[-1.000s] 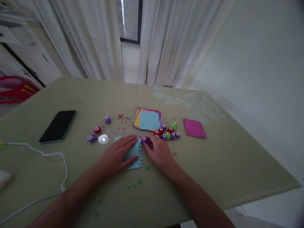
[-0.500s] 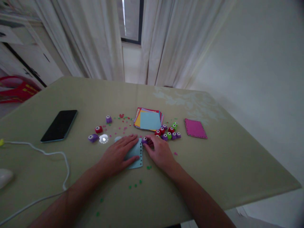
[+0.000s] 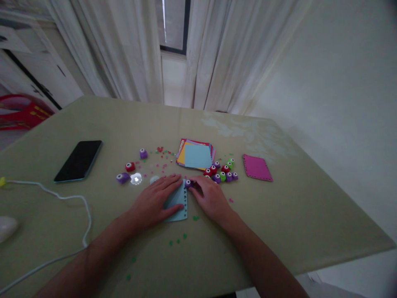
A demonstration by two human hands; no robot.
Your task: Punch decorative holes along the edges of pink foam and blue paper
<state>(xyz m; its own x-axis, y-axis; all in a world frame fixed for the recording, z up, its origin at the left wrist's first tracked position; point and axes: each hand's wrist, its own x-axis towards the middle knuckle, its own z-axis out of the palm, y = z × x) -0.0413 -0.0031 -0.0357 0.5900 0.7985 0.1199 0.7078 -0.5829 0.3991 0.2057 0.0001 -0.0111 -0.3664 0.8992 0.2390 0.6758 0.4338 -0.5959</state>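
My left hand (image 3: 156, 200) lies flat with fingers stretched over a light blue paper square (image 3: 178, 198), pressing it to the table. A row of small punched holes runs along the paper's right edge. With thumb and fingers, my right hand (image 3: 214, 200) pinches a small purple craft punch (image 3: 187, 184) with an eye-like top, at the upper right corner of the paper. Several red, green and purple punches (image 3: 222, 176) cluster just beyond my right hand, which partly hides some of them.
Behind the hands lies a stack of coloured paper (image 3: 197, 156). A pink square with punched edges (image 3: 257, 167) is at right. More punches (image 3: 123, 178), a black tablet (image 3: 79, 160) and a white cable (image 3: 87, 219) are at left. Green paper bits (image 3: 178, 241) lie in front.
The purple punch has shifted slightly left, onto the paper's right edge near the top corner. My left hand stays on the paper. The whole view has drifted a little.
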